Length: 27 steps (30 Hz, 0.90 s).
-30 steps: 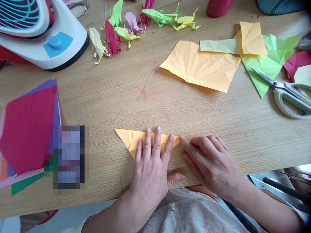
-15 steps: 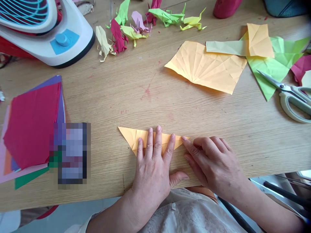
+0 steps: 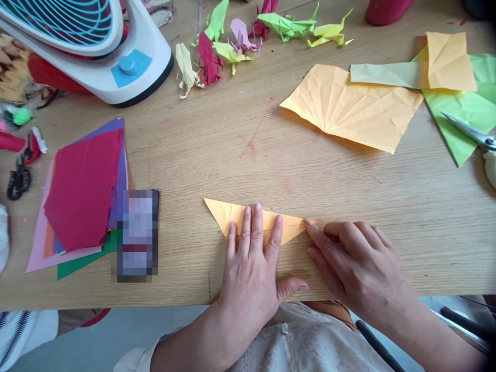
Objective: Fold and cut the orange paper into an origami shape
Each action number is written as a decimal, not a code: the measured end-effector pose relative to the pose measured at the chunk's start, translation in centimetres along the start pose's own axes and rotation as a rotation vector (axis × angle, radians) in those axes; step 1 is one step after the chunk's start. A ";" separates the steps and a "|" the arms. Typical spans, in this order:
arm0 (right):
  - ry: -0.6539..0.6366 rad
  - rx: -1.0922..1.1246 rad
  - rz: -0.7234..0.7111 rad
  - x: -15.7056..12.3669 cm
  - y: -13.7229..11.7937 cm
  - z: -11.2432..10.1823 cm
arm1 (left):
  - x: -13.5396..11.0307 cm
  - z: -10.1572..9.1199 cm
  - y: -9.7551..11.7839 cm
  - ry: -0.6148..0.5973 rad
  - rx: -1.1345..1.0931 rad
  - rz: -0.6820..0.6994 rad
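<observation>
A light-orange sheet of paper [image 3: 292, 226], folded into a long flat triangle, lies near the table's front edge. Across its middle rests my left hand [image 3: 251, 276], flat and open, with the fingers spread and the thumb out to the right. My right hand [image 3: 358, 261] touches the triangle's right tip with its index fingertip. Its thumb is apart below, and the other fingers are curled. The left corner of the paper sticks out uncovered; part of its lower edge is hidden under my left hand.
Stacked coloured paper [image 3: 83, 191] and a blurred phone [image 3: 137, 235] lie left. Behind are a small fan [image 3: 127, 64] and several origami animals [image 3: 209, 59]. Creased orange paper [image 3: 356, 111], green paper [image 3: 449, 124] and scissors [image 3: 470, 129] are to the right.
The view has shifted, so the tabletop things appear further right. My hands and the folded paper keep about the same positions relative to each other.
</observation>
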State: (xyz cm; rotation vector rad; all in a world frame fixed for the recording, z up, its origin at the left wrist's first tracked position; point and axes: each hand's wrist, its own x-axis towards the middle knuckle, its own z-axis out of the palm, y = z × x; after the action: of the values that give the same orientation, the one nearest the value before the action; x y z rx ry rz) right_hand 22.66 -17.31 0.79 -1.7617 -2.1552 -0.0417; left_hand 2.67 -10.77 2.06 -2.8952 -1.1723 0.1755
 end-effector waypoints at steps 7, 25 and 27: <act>0.021 -0.026 -0.002 0.2 0.0 0.0 | 0.0 0.2 -0.6 0.008 -0.007 0.016; 0.031 -0.026 -0.015 0.0 0.1 0.2 | -0.7 0.0 -3.4 -0.011 -0.045 0.164; 0.034 -0.024 -0.023 0.0 0.1 0.2 | -0.6 -0.1 -3.6 -0.017 -0.051 0.171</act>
State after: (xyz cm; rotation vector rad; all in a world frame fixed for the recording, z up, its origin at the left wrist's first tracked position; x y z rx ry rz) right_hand 22.73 -17.20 0.61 -1.7371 -2.1596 -0.1035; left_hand -0.30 -8.61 2.40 -3.0437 -0.9442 0.1750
